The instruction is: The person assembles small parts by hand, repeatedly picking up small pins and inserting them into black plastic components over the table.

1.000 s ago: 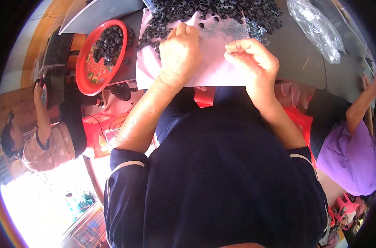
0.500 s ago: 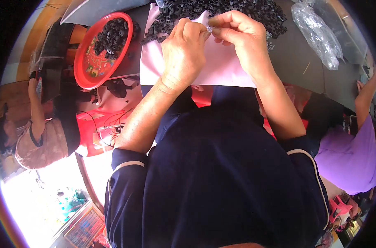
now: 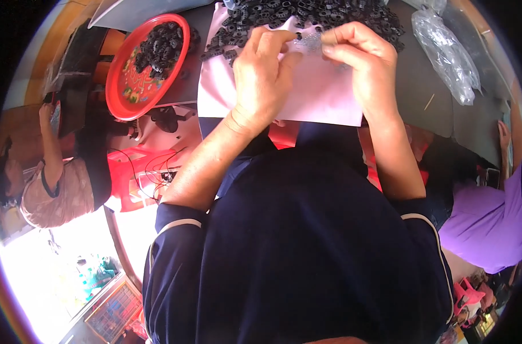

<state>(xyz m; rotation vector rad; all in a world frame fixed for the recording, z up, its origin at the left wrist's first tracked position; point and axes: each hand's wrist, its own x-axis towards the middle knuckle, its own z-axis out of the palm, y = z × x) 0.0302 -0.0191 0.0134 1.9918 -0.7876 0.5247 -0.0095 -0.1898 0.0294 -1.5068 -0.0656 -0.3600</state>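
Note:
Above a pale pink sheet (image 3: 324, 106), my left hand (image 3: 258, 80) has its thumb and index finger apart. A dark bit shows by its index fingertip; whether it touches the finger or lies behind it is unclear. My right hand (image 3: 370, 66) is held to the right with thumb and index finger close together, the tips blurred by motion. Anything pinched there is too small to make out. Between the hands lie small clear pieces (image 3: 311, 45) on the sheet. Just beyond spreads a heap of small black plastic parts (image 3: 272, 14).
A red basin (image 3: 116, 80) with more black parts stands left. On the grey table (image 3: 413, 77) to the right lie a clear plastic bag (image 3: 444, 51) and a thin stick (image 3: 429, 102). One person sits at far left, another in purple (image 3: 484, 223) at right.
My hands were together at the fingertips over a small clear piece. Now they are apart: the right hand has moved right, and the left thumb and index finger have spread.

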